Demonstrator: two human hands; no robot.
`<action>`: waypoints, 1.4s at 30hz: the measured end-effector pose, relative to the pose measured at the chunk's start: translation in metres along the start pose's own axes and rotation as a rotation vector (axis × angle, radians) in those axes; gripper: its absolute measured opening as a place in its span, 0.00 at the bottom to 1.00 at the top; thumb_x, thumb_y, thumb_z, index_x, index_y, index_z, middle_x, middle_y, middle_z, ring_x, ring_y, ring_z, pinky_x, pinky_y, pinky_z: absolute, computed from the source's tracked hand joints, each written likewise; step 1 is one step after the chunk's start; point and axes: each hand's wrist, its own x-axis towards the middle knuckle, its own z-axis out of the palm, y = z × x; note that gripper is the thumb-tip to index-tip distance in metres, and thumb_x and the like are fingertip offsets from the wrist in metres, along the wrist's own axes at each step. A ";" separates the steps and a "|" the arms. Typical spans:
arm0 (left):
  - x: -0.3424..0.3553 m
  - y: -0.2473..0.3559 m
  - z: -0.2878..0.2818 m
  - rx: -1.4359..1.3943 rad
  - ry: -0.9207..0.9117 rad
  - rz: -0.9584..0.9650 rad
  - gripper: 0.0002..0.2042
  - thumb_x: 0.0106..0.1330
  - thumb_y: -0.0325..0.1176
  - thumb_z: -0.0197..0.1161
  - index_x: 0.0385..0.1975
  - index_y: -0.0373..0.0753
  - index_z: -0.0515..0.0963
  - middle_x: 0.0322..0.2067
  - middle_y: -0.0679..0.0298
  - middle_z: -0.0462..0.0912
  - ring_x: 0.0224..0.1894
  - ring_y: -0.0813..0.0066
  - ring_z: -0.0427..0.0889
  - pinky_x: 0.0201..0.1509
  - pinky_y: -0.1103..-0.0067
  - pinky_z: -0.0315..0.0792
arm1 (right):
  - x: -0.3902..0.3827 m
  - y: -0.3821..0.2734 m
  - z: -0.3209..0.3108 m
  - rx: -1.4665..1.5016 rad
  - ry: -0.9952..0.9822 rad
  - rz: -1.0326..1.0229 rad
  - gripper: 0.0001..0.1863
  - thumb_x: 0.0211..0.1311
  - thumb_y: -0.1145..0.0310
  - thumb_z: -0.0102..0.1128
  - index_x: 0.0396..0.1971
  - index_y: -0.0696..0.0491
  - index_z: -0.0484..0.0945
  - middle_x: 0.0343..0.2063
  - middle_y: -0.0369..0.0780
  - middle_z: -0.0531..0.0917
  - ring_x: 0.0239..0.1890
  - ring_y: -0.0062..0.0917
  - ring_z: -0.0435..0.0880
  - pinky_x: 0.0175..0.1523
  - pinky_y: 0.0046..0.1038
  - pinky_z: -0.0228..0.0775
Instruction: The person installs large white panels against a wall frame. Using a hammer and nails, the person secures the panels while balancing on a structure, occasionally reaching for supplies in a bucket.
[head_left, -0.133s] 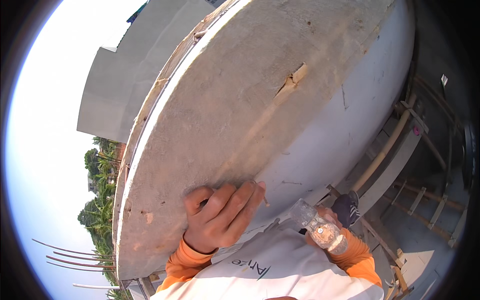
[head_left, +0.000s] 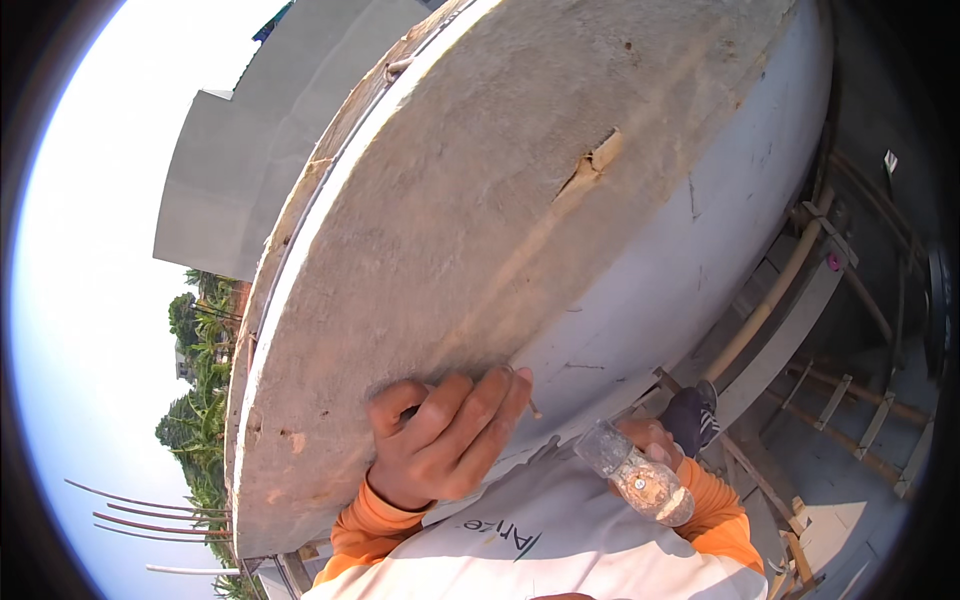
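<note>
My left hand (head_left: 450, 432) is closed and rests against a large rough grey-brown concrete surface (head_left: 430, 240). Between its thumb and fingertips it pinches a nail (head_left: 535, 408), whose head end pokes out beyond the fingers. The nail's other end is hidden. To the right of the nail, my right hand (head_left: 655, 440) grips a hammer (head_left: 640, 482) with a worn, dirt-caked head. That head is held apart from the nail, in front of my shirt, and hides most of the handle.
Along the concrete's left side runs a white edge (head_left: 300, 250). Bamboo poles and a wooden ladder (head_left: 850, 415) stand below on the right. A shoe (head_left: 690, 418) shows beyond my right hand. Several bent rods (head_left: 150, 520) stick out at lower left, before trees (head_left: 200, 420).
The hammer has shifted slightly left and down in the picture, together with my right hand. My left hand stays nearly still, pinching the nail at the concrete.
</note>
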 end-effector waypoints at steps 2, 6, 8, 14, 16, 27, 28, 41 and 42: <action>0.002 -0.002 0.001 0.004 -0.013 0.005 0.10 0.50 0.32 0.72 0.34 0.44 0.87 0.36 0.76 0.85 0.36 0.80 0.74 0.46 0.77 0.59 | 0.009 0.000 0.005 -0.072 0.032 -0.104 0.18 0.70 0.73 0.54 0.57 0.59 0.66 0.32 0.46 0.78 0.23 0.35 0.78 0.25 0.32 0.73; -0.001 -0.004 0.000 -0.002 -0.030 0.004 0.10 0.50 0.32 0.70 0.34 0.44 0.87 0.36 0.75 0.85 0.37 0.80 0.74 0.45 0.77 0.60 | 0.018 -0.013 0.005 -0.141 0.029 -0.121 0.29 0.60 0.76 0.59 0.62 0.59 0.64 0.34 0.46 0.78 0.23 0.35 0.78 0.25 0.32 0.72; -0.002 -0.004 -0.002 0.000 -0.034 0.010 0.10 0.50 0.32 0.70 0.34 0.44 0.88 0.36 0.75 0.85 0.37 0.80 0.74 0.45 0.77 0.60 | 0.014 -0.011 0.000 0.036 -0.028 -0.116 0.39 0.51 0.80 0.62 0.67 0.58 0.61 0.35 0.47 0.78 0.23 0.35 0.78 0.25 0.32 0.73; 0.005 -0.005 -0.007 0.015 -0.037 0.024 0.11 0.49 0.32 0.69 0.34 0.44 0.88 0.37 0.75 0.85 0.37 0.80 0.74 0.45 0.77 0.60 | 0.035 -0.014 0.022 -0.129 0.269 -0.154 0.14 0.63 0.67 0.59 0.43 0.62 0.73 0.21 0.40 0.76 0.18 0.33 0.75 0.20 0.30 0.67; 0.006 -0.005 -0.008 0.022 -0.030 0.028 0.11 0.49 0.32 0.69 0.34 0.44 0.88 0.38 0.75 0.85 0.38 0.80 0.74 0.45 0.77 0.60 | 0.031 -0.019 0.014 -0.080 0.152 -0.123 0.13 0.61 0.69 0.60 0.42 0.60 0.72 0.23 0.41 0.76 0.19 0.32 0.75 0.19 0.30 0.66; 0.001 -0.016 -0.009 -0.040 0.021 0.029 0.10 0.52 0.32 0.68 0.35 0.42 0.86 0.41 0.74 0.84 0.39 0.81 0.75 0.44 0.80 0.61 | 0.035 -0.039 0.013 -0.451 0.190 0.086 0.20 0.61 0.72 0.63 0.49 0.58 0.67 0.29 0.48 0.79 0.22 0.34 0.78 0.23 0.31 0.71; 0.000 -0.019 -0.014 -0.035 0.007 0.033 0.10 0.53 0.31 0.67 0.35 0.42 0.86 0.42 0.74 0.83 0.40 0.81 0.76 0.44 0.81 0.62 | 0.035 -0.044 0.015 -0.440 0.195 0.116 0.18 0.61 0.71 0.62 0.48 0.58 0.68 0.29 0.48 0.79 0.22 0.33 0.77 0.23 0.30 0.71; -0.011 -0.028 -0.013 -0.044 0.062 0.073 0.10 0.48 0.35 0.59 0.29 0.39 0.80 0.38 0.68 0.79 0.41 0.78 0.76 0.51 0.82 0.65 | 0.052 -0.028 0.030 -0.447 0.397 0.159 0.19 0.72 0.56 0.51 0.34 0.60 0.70 0.25 0.43 0.79 0.20 0.24 0.75 0.22 0.24 0.66; -0.012 -0.028 -0.013 -0.053 0.062 0.081 0.11 0.47 0.35 0.59 0.29 0.39 0.80 0.38 0.68 0.78 0.41 0.78 0.75 0.51 0.82 0.65 | 0.050 -0.028 0.030 -0.445 0.408 0.158 0.20 0.72 0.55 0.51 0.33 0.60 0.70 0.25 0.42 0.79 0.20 0.23 0.75 0.22 0.24 0.65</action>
